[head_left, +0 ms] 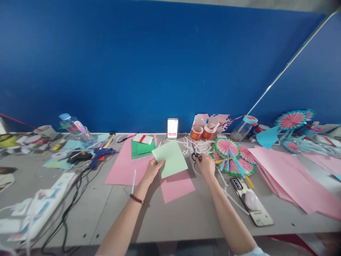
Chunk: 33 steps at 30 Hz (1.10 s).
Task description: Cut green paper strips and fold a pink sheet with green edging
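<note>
Green paper (172, 157) in closed left hand (154, 169), scissors (195, 155) in right hand (206, 165)

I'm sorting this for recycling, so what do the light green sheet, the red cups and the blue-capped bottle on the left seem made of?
The light green sheet looks like matte paper or thin card: flat, crisp-edged. The red cups are probably smooth paper, given their pale rims and yellow print. The bottle seems clear, glossy plastic, being see-through, though glass is possible.
</note>
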Tool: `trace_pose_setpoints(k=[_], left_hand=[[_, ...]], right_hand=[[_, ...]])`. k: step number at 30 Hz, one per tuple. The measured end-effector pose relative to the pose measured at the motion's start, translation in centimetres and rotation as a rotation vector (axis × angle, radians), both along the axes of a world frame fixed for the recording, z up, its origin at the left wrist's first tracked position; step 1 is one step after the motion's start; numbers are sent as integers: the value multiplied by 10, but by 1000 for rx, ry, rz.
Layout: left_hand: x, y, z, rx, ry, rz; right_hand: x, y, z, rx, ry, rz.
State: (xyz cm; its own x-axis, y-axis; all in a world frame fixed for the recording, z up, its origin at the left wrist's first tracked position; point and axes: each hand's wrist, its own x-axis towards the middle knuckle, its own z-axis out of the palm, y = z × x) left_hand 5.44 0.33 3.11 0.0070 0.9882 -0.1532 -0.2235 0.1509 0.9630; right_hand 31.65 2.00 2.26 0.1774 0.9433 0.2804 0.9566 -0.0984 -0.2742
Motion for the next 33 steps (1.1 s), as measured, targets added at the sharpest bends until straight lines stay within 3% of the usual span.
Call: trace_pose_setpoints(k=[7, 11, 13, 15, 19, 22, 26, 33], left_hand=[[-3, 3, -9, 115, 187, 102], [-4, 3, -6, 136, 220, 169], [-4, 3, -4, 117, 184, 184], [-5, 3, -3, 87, 125, 198], [-6, 6, -6, 55, 31, 251], [-7, 9, -7, 50, 25, 302], [-9, 10, -8, 69, 3, 356], [-17, 7, 7, 125, 66, 447]], right_hand=[[5, 1, 2, -99, 14, -58], [6, 0, 8, -137, 223, -127], [7, 0, 12, -147, 474, -150], [9, 0, 15, -173, 864, -138], [10, -1, 21, -170, 1663, 9], [6, -3, 25, -179, 1931, 144], [-13, -10, 22, -271, 1952, 195], [-46, -27, 9, -485, 1406, 414]])
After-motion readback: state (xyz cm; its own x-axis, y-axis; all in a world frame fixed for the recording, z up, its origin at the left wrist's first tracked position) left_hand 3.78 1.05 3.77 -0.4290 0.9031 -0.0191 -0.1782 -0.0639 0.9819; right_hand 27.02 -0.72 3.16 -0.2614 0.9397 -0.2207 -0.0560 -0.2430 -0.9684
